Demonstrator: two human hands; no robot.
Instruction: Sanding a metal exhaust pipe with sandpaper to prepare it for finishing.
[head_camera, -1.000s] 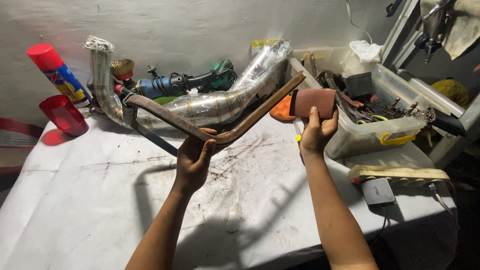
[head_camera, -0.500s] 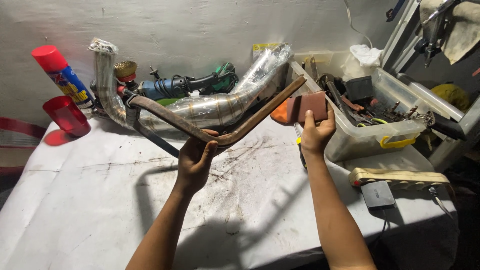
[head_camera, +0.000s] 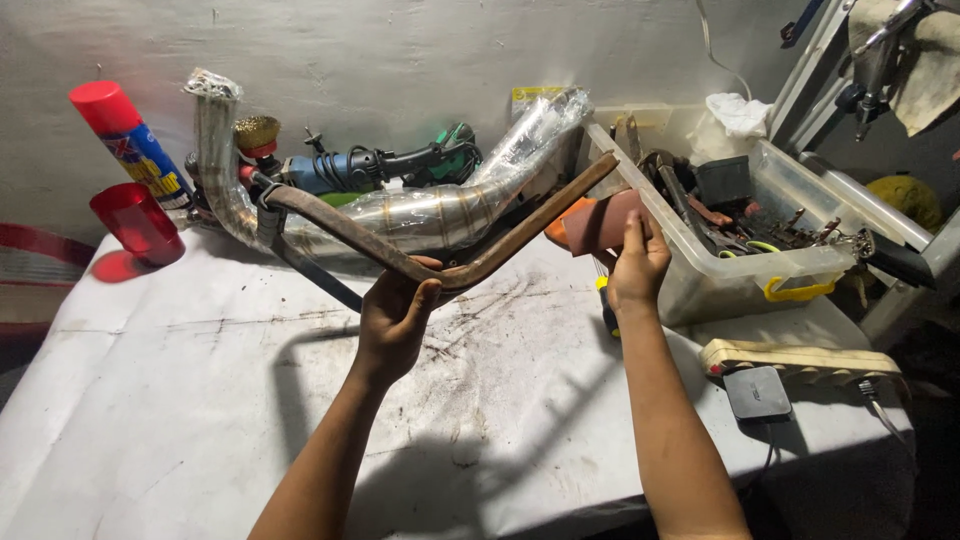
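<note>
My left hand (head_camera: 398, 312) grips a rusty bent metal pipe (head_camera: 500, 248) at its bend and holds it up above the white-covered bench (head_camera: 180, 400). The pipe's right arm rises toward my right hand (head_camera: 636, 268). That hand holds a folded reddish-brown piece of sandpaper (head_camera: 600, 222) just under the pipe's upper right end. Whether the sandpaper touches the pipe I cannot tell. Behind the pipe lies a shiny steel exhaust pipe (head_camera: 420, 215) wrapped in clear plastic.
A clear plastic bin (head_camera: 740, 280) of tools stands at the right. At the back left stand a spray can with a red cap (head_camera: 125, 140) and a red cup (head_camera: 135, 222). An angle grinder (head_camera: 340, 168) lies against the wall. A small black box (head_camera: 757, 392) lies at the right edge.
Both hands and the pipe have kept almost the same pose; the sandpaper has shifted slightly along the pipe's right end.
</note>
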